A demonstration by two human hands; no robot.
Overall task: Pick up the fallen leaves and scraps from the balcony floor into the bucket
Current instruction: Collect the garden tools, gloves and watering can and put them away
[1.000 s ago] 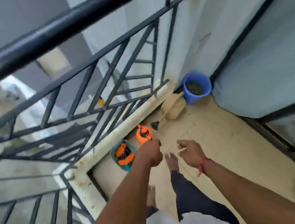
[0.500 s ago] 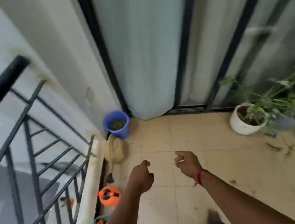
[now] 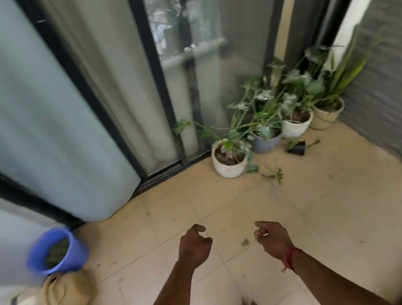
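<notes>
Head view: left hand (image 3: pixel 195 248) loosely curled, empty; right hand (image 3: pixel 271 236) curled, contents unclear, both above the balcony floor (image 3: pixel 332 211). Blue bucket (image 3: pixel 57 252) sits at its left edge, fallen leaves (image 3: pixel 274 175) near the far-edge white pot (image 3: pixel 230 163).

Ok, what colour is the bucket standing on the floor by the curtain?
Blue. The bucket shows in the head view, low on the left.

Soft, even daylight fills the scene, leaving no hard shadows on the tiled floor (image 3: pixel 332 211). The white pot (image 3: pixel 230 167) looks fairly sharp. Left of it, the blue bucket (image 3: pixel 77 255) and curtain (image 3: pixel 23 125) are smeared by motion blur. Behind the pot, the glass door (image 3: pixel 171 40) carries pale reflections. Far right of the pot, straight edges bow with wide-angle distortion.
</notes>
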